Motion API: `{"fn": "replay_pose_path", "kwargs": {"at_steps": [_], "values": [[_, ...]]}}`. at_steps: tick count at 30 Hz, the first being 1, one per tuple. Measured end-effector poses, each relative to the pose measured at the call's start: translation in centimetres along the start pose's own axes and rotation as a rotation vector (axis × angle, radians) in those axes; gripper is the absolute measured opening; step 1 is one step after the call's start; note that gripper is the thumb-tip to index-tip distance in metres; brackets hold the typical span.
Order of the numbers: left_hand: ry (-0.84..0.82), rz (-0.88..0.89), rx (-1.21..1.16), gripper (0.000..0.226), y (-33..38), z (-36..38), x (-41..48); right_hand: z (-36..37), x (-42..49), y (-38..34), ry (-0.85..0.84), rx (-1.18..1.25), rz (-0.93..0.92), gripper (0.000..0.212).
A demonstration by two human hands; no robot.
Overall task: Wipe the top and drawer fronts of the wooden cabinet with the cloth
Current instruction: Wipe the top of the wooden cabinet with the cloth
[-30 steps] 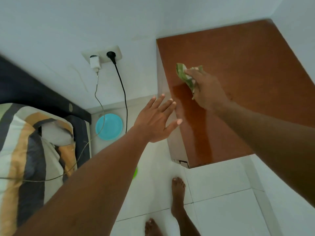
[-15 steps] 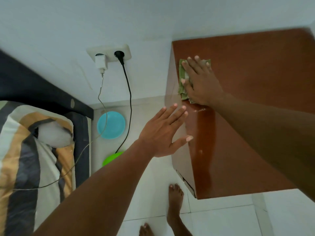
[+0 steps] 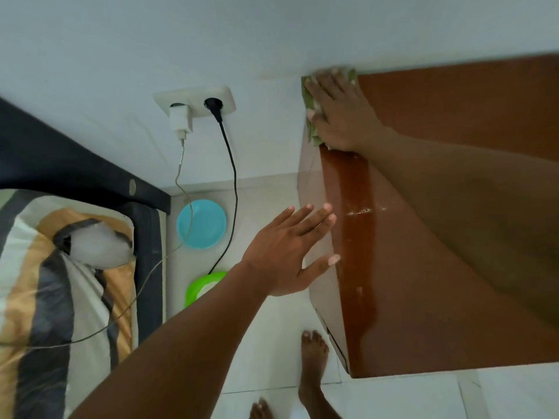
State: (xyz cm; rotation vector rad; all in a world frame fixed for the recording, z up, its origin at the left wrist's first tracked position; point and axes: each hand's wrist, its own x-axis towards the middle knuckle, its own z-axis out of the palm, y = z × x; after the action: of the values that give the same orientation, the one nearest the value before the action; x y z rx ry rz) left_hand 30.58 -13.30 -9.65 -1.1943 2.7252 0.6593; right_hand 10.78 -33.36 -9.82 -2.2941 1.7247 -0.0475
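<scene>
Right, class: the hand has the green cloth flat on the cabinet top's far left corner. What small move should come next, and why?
Probably slide the right hand and the crumpled green cloth rightward along the wall edge of the reddish-brown wooden cabinet. Its left side shines wet, while the top farther right looks dull, so it is likely unwiped.
</scene>
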Motion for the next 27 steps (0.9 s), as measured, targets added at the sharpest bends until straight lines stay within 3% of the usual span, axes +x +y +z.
{"fn": "replay_pose_path", "kwargs": {"at_steps": [5,12,19,24,27], "values": [[-0.014,-0.014,-0.005,0.081,0.4,-0.6,-0.1,1.0,-6.1,-0.1,0.03,-0.027,0.004,0.059],[-0.034,-0.034,-0.023,0.079,1.0,-1.0,-0.3,3.3,-21.4,-1.9,0.027,-0.008,-0.009,0.058],[-0.02,-0.055,-0.038,0.099,2.1,-1.0,-0.4,7.4,-40.7,-6.1,0.024,0.105,-0.182,0.049],[-0.029,-0.12,-0.067,0.105,2.8,-1.1,-0.2,7.9,-46.9,-8.4,0.03,0.177,-0.237,0.071],[-0.049,-0.158,-0.089,0.103,3.0,-1.3,0.0,6.3,-47.8,-8.5,0.01,0.264,-0.129,0.082]]}}
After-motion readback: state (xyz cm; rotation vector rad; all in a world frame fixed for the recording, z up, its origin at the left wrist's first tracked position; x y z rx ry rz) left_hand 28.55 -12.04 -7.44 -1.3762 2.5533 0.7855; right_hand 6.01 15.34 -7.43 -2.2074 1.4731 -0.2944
